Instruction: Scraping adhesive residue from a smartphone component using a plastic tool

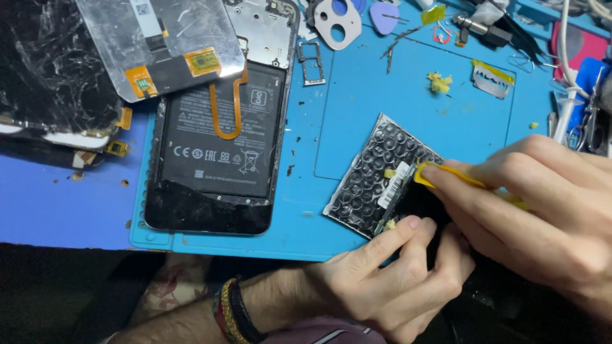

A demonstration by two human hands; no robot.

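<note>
Head view: a black bubble-wrap pouch [376, 175] with a white label lies tilted at the front edge of the blue work mat [408, 95] on the tabletop. The left hand [389, 280] pins the pouch's near corner, fingers closed on it. The right hand [542, 204] is closed on a thin yellow strip [440, 173], pressed against the pouch's right side. Left of them lies an opened phone [217, 146] showing its battery and an orange flex cable, a detached screen panel [159, 38] overlapping its top. A razor blade [492, 79] rests farther back.
</note>
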